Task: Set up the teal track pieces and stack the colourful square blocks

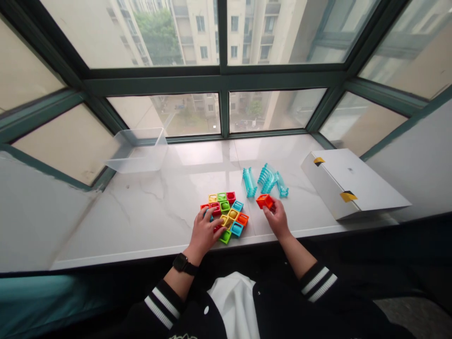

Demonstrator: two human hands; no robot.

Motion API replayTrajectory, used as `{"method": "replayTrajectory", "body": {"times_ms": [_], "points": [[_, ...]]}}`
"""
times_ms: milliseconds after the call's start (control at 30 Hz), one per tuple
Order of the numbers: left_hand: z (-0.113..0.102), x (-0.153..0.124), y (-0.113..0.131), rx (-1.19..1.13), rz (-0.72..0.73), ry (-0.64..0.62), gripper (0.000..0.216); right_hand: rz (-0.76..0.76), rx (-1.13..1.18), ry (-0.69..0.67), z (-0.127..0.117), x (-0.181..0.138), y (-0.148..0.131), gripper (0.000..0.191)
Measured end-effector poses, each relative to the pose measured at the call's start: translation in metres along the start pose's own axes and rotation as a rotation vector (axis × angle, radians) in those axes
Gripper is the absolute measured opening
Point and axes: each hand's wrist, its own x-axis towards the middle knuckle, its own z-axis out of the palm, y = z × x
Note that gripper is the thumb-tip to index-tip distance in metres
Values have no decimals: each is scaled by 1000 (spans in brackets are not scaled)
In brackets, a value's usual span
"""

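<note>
Along the sill [151,207], pinching an orange block [262,201] with the right hand [277,219], spreading the left hand [204,231] over the other blocks [233,214]!
Now gripping it between thumb and fingers, right of the other blocks, just on the near side of the blue tracks [267,179]; touching their left part with bent, parted left fingers. Wearing a watch [181,262] on the left wrist, working between a clear tub [141,165], left, and a white box [363,181], right, facing the window [197,84].

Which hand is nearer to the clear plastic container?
Left. The left hand, at coloured blocks, is right of the clear plastic container; the right hand, holding an orange block, is farther right.
</note>
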Motion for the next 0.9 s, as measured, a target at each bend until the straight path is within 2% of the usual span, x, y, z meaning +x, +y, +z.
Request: {"method": "replayTrajectory", "body": {"times_ms": [100,200,467,767,900], "points": [[1,0,0,-6,-2,6,19,-18,-229,91,-38,10,26,55],[1,0,1,-16,-8,15,19,-10,-364,132,-54,12,42,55],[-2,2,4,-28,-33,18,15,3,-630,119,-34,9,61,63],[-3,4,4,-37,-23,25,13,-32,-825,76,-30,10,64,43],[-4,4,5,-40,-24,24,14,-18,-834,64,-29,10,59,45]]}}
